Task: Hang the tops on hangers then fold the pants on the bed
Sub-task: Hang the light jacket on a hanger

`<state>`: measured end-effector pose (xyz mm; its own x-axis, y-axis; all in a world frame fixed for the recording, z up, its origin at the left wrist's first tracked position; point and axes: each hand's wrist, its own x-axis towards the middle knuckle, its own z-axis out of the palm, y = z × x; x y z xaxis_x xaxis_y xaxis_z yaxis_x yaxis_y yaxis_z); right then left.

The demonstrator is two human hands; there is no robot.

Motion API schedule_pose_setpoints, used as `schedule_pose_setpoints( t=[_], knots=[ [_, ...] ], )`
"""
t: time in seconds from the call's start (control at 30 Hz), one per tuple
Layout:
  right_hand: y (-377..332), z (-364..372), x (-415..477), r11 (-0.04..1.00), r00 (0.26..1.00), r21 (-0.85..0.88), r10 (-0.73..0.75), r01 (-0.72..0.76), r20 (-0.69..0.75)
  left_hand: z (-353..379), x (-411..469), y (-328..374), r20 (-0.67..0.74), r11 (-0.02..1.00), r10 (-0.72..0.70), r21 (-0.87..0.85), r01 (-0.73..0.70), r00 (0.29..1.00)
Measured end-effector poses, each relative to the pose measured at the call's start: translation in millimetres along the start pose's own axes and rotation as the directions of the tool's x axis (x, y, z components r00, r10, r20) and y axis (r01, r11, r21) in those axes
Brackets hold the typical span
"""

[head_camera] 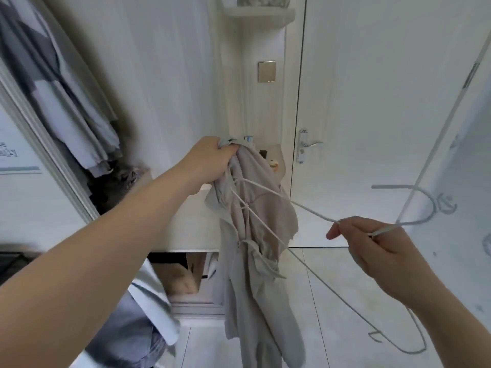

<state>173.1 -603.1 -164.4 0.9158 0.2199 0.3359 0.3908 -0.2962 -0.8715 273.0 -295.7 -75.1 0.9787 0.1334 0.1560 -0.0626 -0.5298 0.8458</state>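
the person's left hand is raised in front of a white wardrobe panel, its fingers curled tight round the bunched upper edge of a pale beige-grey fabric top. the top hangs down from that grip in long loose folds, with its lower end close to the bottom edge of the picture, above a pale tiled floor. it lies on nothing and is carried only by the hand and the hanger.

the right hand is lower and well to the right. its thumb and forefinger pinch the neck of a thin white wire hanger, just below the hook, and the other fingers are curled in beside the wire. the hook curves out to the right of the hand. one arm of the hanger runs left and up into the folds of the top, where thin cords or straps cross it; the other arm slopes down to the right, clear of the fabric. how far the wire sits inside the garment cannot be told.

at the left, grey and pale blue clothes hang inside an open wardrobe. a light blue garment shows at the lower left, under the left forearm. behind the top stands a white door with a silver lever handle, and a beige square wall plate sits higher up on the wall.
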Motion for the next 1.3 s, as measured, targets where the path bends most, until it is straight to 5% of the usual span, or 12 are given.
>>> schedule_pose_setpoints(
  t=[0.23, 0.4, 0.5, 0.57, 0.73, 0.8, 0.87, 0.97, 1.03, 1.17, 1.3],
  knots=[
    [15.0, 16.9, -26.6, 0.991, 0.993, -0.113, 0.076, -0.066, 0.091, 37.9, -45.2, 3.7, 0.118, 0.849, 0.154, 0.491, -0.192, 0.981],
    [28.1, 36.0, -23.6, 0.965, 0.959, -0.256, 0.131, -0.065, 0.25, 58.3, -69.5, 20.9, 0.178, 0.988, 0.055, 0.133, -0.079, 0.982],
    [34.2, 52.3, -28.1, 0.993, 0.988, -0.086, 0.09, -0.079, 0.126, 67.7, -79.7, 30.1, 0.272, 1.0, 0.011, -0.006, -0.01, 0.962],
    [34.1, 58.4, -30.0, 0.996, 0.999, 0.076, 0.05, -0.05, -0.001, 73.0, -85.5, 31.0, 0.344, 0.999, -0.017, -0.036, 0.031, 0.939],
    [36.9, 73.7, -22.4, 0.997, 0.998, 0.078, 0.031, -0.026, -0.059, 84.4, -100.0, 24.9, 0.502, 0.996, -0.083, 0.007, 0.091, 0.861],
    [36.4, 70.5, -25.6, 0.99, 0.996, 0.142, -0.001, 0.014, -0.092, 80.2, -102.9, 23.0, 0.563, 0.99, -0.053, 0.135, -0.029, 0.825],
    [35.1, 61.8, -27.0, 0.977, 0.996, 0.209, -0.032, 0.048, -0.08, 68.7, -101.0, 21.3, 0.538, 0.915, 0.105, 0.278, -0.293, 0.836],
    [27.7, 49.0, -21.0, 0.97, 0.999, 0.242, -0.026, 0.034, -0.034, 50.2, -94.2, 15.7, 0.436, 0.584, 0.415, 0.546, -0.601, 0.799],
    [22.9, 42.2, -15.2, 0.968, 0.999, 0.248, -0.036, 0.04, -0.021, 49.3, -95.6, 11.7, 0.555, 0.432, 0.39, 0.594, -0.678, 0.735],
    [18.1, 32.5, -7.0, 0.964, 0.998, 0.261, -0.051, 0.059, -0.038, 62.9, -108.6, -4.2, 0.594, 0.32, 0.317, 0.667, -0.673, 0.74],
    [8.1, 42.4, -1.4, 0.979, 0.995, 0.175, -0.097, 0.102, -0.035, 83.8, -126.0, -8.7, 0.575, 0.389, 0.322, 0.644, -0.659, 0.752]
  ],
)
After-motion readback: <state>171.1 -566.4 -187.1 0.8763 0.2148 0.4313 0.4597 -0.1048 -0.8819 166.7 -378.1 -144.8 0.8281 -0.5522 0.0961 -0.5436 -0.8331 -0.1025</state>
